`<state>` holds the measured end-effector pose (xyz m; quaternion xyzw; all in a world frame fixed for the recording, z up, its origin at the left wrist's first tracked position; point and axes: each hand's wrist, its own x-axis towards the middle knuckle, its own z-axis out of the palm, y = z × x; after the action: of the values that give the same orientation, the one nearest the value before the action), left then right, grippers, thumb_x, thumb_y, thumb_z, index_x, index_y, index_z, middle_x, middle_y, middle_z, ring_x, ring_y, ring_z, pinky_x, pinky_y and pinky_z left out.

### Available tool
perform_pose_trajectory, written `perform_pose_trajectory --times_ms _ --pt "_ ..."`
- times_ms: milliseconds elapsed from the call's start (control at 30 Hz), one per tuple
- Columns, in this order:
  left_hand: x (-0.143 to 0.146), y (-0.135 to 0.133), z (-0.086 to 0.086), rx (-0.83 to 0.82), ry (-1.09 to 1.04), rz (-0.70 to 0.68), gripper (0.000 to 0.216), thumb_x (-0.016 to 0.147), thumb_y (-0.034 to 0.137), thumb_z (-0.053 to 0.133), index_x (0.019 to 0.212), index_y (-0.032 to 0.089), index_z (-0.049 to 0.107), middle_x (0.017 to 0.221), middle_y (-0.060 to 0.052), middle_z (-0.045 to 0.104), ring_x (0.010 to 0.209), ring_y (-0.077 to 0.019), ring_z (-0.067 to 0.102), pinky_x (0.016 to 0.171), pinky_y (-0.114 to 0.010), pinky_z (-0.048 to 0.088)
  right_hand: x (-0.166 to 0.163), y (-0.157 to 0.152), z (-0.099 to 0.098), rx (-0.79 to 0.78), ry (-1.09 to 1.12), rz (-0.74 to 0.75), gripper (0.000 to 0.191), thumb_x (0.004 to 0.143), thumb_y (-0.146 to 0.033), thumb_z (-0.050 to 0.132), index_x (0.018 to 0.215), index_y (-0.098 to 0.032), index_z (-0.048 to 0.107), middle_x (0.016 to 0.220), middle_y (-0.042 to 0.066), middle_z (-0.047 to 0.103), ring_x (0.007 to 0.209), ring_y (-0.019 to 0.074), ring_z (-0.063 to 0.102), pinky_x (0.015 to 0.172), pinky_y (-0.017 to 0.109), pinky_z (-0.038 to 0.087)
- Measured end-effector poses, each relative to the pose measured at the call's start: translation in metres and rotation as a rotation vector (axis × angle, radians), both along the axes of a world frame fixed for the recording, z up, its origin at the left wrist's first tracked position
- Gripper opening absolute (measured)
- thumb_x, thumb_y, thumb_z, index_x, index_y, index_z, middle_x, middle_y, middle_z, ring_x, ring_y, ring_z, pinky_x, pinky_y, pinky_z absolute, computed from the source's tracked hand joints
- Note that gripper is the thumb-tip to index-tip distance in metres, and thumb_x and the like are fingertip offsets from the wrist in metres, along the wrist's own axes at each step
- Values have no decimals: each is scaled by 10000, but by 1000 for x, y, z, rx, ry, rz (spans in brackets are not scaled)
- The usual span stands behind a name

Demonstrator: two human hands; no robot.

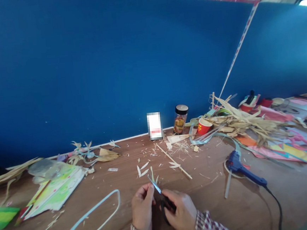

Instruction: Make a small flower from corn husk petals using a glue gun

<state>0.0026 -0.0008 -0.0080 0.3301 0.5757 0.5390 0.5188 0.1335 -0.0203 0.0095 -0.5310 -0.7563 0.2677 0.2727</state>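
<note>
Low in the middle of the head view, my right hand (180, 212) is closed around the black handles of a pair of scissors (159, 194). Its blades point up and left. My left hand (142, 209) pinches a thin pale green leaf strip (152, 174) right at the blade tips. Small cut leaf-shaped pieces (143, 169) lie on the brown table (127, 188) just beyond my hands. A thin wooden stick (173, 161) rests diagonally a little farther back.
A blue glue gun (240, 167) with a black cord lies to the right. Dried corn husks (245, 121), a red paper cup (203, 126) and a dark-lidded jar (180, 119) stand near the blue wall. Coloured paper (54, 190) and a light blue strip (97, 213) lie left.
</note>
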Motion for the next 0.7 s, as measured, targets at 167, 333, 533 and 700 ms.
perform_pose_trajectory --times_ms 167,333,533,700 --pt "0 0 0 -7 -5 7 259 682 391 590 674 132 596 430 65 442 415 -67 367 423 -176 287 0 0 0 -3 -1 2 204 691 -162 497 875 -198 576 737 16 605 702 143 542 625 205 369" --pt "0 1 -1 -9 -15 15 254 675 386 599 683 133 597 429 67 443 414 -66 364 425 -175 287 0 0 0 -6 -2 -5 194 693 -165 494 863 -197 580 737 14 605 698 139 542 623 201 368" --pt "0 1 0 -7 -21 4 253 676 385 599 674 132 599 439 64 437 422 -68 366 428 -176 292 1 0 1 -12 6 -3 214 697 -174 498 893 -204 578 745 11 607 701 139 544 631 201 376" --pt "-1 0 -1 -12 -13 8 249 672 392 599 666 142 597 434 66 437 421 -76 371 429 -180 295 0 0 3 -35 9 -16 225 687 -171 511 900 -206 576 739 3 600 690 134 539 613 194 378"
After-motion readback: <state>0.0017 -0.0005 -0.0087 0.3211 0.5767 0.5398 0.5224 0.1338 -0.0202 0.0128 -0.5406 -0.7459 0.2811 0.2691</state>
